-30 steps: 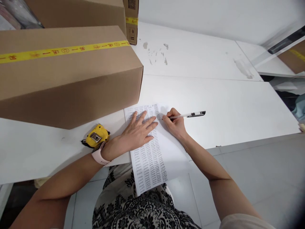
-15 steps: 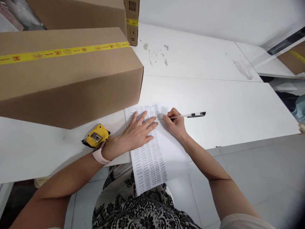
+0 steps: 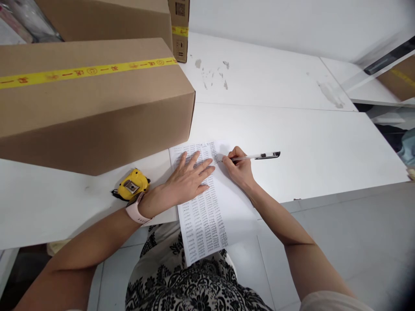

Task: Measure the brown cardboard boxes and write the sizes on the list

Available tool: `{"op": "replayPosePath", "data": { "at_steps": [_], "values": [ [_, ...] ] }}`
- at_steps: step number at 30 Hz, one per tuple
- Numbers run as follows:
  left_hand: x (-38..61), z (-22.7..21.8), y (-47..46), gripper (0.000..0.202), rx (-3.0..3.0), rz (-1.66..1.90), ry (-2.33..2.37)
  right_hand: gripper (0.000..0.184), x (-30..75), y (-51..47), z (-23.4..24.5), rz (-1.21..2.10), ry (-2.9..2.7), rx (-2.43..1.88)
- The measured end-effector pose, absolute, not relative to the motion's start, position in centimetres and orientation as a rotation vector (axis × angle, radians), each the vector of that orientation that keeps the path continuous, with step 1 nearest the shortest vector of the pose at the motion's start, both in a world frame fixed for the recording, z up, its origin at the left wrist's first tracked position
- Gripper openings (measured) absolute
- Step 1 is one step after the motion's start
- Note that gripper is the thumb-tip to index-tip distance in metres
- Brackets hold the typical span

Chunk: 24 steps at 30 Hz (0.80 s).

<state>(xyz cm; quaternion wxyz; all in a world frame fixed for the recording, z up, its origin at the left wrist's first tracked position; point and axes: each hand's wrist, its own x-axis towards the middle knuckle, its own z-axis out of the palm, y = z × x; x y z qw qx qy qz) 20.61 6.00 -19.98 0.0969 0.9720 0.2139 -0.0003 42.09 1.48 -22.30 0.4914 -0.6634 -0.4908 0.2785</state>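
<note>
A printed sheet (image 3: pixel 207 216) full of small columns of text lies on the white table (image 3: pixel 308 147) and hangs over its front edge. My left hand (image 3: pixel 186 179) rests flat on the sheet's upper part, fingers stretched out and spread. A pink watch sits on that wrist. My right hand (image 3: pixel 238 168) is closed round a clear pen (image 3: pixel 256 157) with a black cap end. The pen's tip touches the top right of the sheet, just beyond my left fingertips.
A large cardboard box (image 3: pixel 87 103) with yellow tape stands at the left, close to the sheet's top corner. More boxes (image 3: pixel 129 17) stand behind it. A yellow tape measure (image 3: pixel 132 185) lies by my left wrist. The table's front edge runs under my forearms.
</note>
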Motion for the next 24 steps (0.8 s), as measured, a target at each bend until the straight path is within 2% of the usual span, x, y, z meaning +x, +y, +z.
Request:
{"op": "replayPosePath", "data": {
  "at_steps": [24],
  "values": [
    [20.60, -19.83, 6.01, 0.053, 2.872, 0.012, 0.623, 0.030, 42.25, 1.54, -22.45, 0.673, -1.196, -1.594]
  ]
}}
